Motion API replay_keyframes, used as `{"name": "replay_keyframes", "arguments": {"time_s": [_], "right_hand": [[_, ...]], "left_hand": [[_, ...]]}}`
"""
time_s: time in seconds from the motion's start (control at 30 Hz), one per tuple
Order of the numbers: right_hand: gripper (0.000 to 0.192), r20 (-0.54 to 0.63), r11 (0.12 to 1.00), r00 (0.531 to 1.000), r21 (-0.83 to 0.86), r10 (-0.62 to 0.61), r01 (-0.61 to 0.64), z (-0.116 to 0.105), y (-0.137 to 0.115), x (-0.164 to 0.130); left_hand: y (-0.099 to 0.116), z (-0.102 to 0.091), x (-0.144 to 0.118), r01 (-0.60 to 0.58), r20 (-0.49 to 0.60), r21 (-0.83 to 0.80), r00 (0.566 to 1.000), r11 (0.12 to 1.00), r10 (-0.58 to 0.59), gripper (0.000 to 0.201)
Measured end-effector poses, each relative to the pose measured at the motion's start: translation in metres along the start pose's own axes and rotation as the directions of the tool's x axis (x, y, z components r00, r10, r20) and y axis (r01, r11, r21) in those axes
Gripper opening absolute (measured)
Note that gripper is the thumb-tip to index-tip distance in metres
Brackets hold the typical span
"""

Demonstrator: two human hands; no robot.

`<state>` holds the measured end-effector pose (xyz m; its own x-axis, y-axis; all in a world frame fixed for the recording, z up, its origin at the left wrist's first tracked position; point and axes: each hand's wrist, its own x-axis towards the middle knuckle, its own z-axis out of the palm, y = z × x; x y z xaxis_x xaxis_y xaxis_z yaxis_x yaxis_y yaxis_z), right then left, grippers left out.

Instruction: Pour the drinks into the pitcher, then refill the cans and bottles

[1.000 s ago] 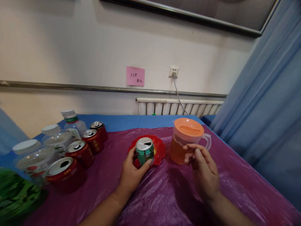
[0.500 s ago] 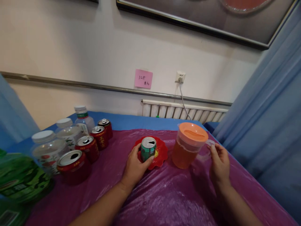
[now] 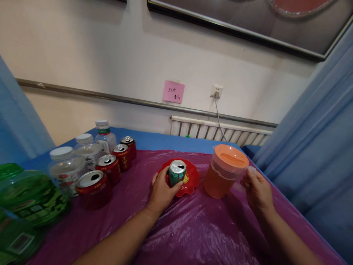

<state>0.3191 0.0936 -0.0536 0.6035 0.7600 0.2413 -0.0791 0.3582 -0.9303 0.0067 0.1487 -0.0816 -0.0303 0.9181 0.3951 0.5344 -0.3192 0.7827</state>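
Observation:
A small green can (image 3: 176, 173) with an opened silver top stands on a red scalloped plate (image 3: 192, 184). My left hand (image 3: 162, 189) wraps around the can, thumb in front and fingers at its left side. To the right stands a clear pitcher (image 3: 219, 180) with an orange lid (image 3: 231, 156), holding amber liquid. My right hand (image 3: 257, 189) is closed around the pitcher's handle on its right side. The pitcher leans slightly; whether its base rests fully on the table cannot be made out.
Several red cans (image 3: 109, 170) line the left side, with clear white-capped bottles (image 3: 67, 169) behind them. Large green containers (image 3: 30, 198) stand at the near left. Purple plastic sheeting (image 3: 187, 232) covers the blue table. A radiator (image 3: 204, 129) and socket (image 3: 216, 91) are at the wall.
My right hand has gone from a loose fingertip hold to a closed grip on the pitcher's handle. My left hand stays around the can. The whole view has shifted slightly.

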Motion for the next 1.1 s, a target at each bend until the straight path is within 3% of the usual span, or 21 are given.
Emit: {"name": "replay_keyframes", "arguments": {"time_s": [0.17,0.33,0.6,0.83,1.1], "right_hand": [[0.054,0.012,1.000,1.000,0.005,0.006,-0.006,0.007,-0.006,0.000],[0.051,-0.064,1.000,0.998,0.020,-0.018,0.019,0.010,-0.006,0.005],[0.051,-0.065,0.999,0.997,0.021,-0.045,0.047,0.008,-0.028,0.019],[0.052,0.013,1.000,1.000,-0.012,-0.015,0.015,0.016,-0.055,0.017],[0.054,0.130,0.983,0.986,-0.160,0.107,-0.086,0.021,-0.060,0.006]], "left_hand": [[0.002,-0.001,0.000,-0.097,-0.001,0.043,0.995,0.994,0.097,0.065],[0.000,0.001,-0.001,-0.086,0.027,0.005,0.996,0.996,0.086,0.063],[-0.005,0.002,0.001,-0.079,0.026,-0.021,0.997,0.997,0.079,0.066],[0.001,0.001,0.001,-0.089,0.074,0.029,0.993,0.996,0.087,0.067],[0.000,0.001,-0.004,-0.101,0.103,0.021,0.990,0.995,0.099,0.070]]}}
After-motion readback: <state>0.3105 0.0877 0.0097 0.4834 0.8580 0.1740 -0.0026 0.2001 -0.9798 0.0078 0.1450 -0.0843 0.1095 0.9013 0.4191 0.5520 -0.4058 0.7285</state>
